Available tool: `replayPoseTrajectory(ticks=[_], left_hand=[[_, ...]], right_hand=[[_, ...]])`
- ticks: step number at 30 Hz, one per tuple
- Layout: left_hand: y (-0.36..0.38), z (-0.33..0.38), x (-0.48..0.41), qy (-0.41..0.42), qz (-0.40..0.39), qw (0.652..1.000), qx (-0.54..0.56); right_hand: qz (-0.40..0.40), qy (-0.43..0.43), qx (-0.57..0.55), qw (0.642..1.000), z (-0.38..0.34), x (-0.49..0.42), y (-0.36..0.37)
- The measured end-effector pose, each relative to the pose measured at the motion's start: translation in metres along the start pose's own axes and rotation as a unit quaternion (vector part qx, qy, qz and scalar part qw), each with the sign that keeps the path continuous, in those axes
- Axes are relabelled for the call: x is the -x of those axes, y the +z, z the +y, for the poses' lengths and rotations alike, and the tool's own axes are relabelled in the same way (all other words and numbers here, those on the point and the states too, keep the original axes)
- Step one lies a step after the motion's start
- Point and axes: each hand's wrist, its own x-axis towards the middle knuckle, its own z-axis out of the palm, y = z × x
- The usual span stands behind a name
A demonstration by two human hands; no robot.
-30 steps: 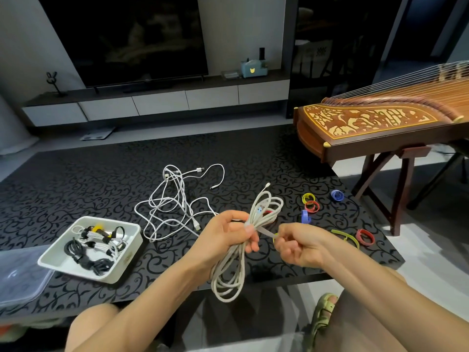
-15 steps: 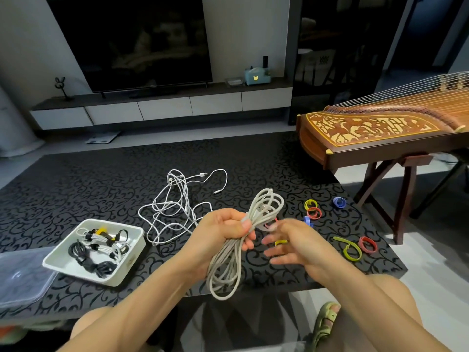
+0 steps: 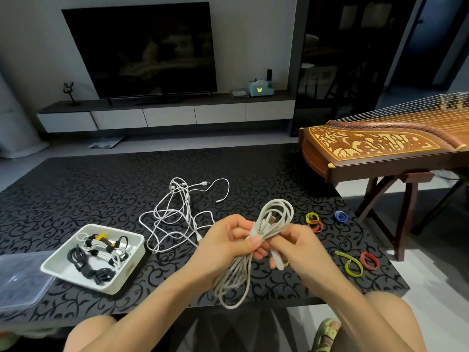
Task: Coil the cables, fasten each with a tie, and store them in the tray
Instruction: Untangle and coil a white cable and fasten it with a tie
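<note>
My left hand (image 3: 228,243) grips a coiled white cable (image 3: 236,278) at its middle, above the table's front edge. The coil's loops stick out above and hang below my fist. My right hand (image 3: 295,246) pinches a pale tie (image 3: 276,260) that wraps round the coil's middle, its loose end hanging down. A white tray (image 3: 121,282) at the left holds several tied black and white coils. Loose white cables (image 3: 177,214) lie tangled on the table behind my hands.
Coloured ties lie at the right: yellow-green (image 3: 311,217), red (image 3: 316,226), blue (image 3: 340,216), a long yellow-green one (image 3: 351,265) and another red (image 3: 369,260). A clear plastic lid (image 3: 20,280) sits left of the tray. A wooden zither (image 3: 385,151) stands on the right.
My right hand, which had let go and hovered open half a second ago, has closed back in on the coil and now pinches the tie round it. The left hand keeps its grip.
</note>
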Motion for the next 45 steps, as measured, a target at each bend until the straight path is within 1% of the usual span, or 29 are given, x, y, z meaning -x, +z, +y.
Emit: replayPoseTrajectory(ticks=[2,4,6,8,10,12,15,20,24,29,31,34,36,38,41,45], left_hand=[[0.002,0.001,0.001,0.003,0.001,1.000,-0.012],[0.002,0.002,0.001,0.003,0.017,0.999,-0.028],[0.000,0.003,0.001,0.004,0.030,0.996,-0.084],[-0.001,0.005,-0.001,0.005,0.034,0.989,-0.141],[0.000,0.007,-0.003,0.010,0.037,0.990,-0.135],[0.000,0.010,-0.006,0.015,0.039,0.994,-0.106],[0.000,0.012,-0.009,-0.001,0.013,0.997,-0.070],[0.001,0.014,-0.015,-0.034,-0.035,0.997,-0.057],[-0.001,0.016,-0.021,-0.046,-0.073,0.993,-0.079],[-0.003,0.020,-0.025,-0.047,-0.103,0.982,-0.151],[-0.002,0.022,-0.027,-0.036,-0.098,0.978,-0.180],[0.002,0.024,-0.031,0.003,-0.079,0.965,-0.250],[0.007,0.023,-0.033,0.029,-0.079,0.961,-0.263],[0.011,0.021,-0.034,0.062,-0.064,0.961,-0.263],[0.016,0.018,-0.035,0.104,-0.013,0.968,-0.229],[0.019,0.012,-0.036,0.099,0.001,0.982,-0.160]], right_hand=[[-0.024,-0.009,0.027,0.999,-0.001,-0.002,-0.003],[-0.028,-0.018,0.028,0.999,-0.001,-0.004,-0.003],[-0.004,-0.041,0.051,0.998,-0.002,-0.005,-0.001],[0.037,-0.063,0.078,0.994,-0.002,-0.008,0.002],[0.070,-0.076,0.089,0.991,-0.002,-0.011,0.005],[0.079,-0.088,0.101,0.988,-0.003,-0.014,0.008],[0.068,-0.083,0.111,0.988,-0.005,-0.016,0.007],[0.044,-0.043,0.096,0.993,-0.011,-0.019,0.001],[0.031,-0.021,0.096,0.995,-0.017,-0.019,-0.005],[0.002,-0.010,0.109,0.994,-0.024,-0.020,-0.013],[-0.002,-0.017,0.135,0.991,-0.027,-0.021,-0.015],[0.011,-0.037,0.191,0.981,-0.030,-0.022,-0.017],[0.027,-0.042,0.217,0.975,-0.033,-0.024,-0.018],[0.034,-0.038,0.228,0.972,-0.037,-0.027,-0.019],[0.059,-0.028,0.243,0.968,-0.040,-0.031,-0.021],[0.089,-0.019,0.267,0.959,-0.042,-0.039,-0.025]])
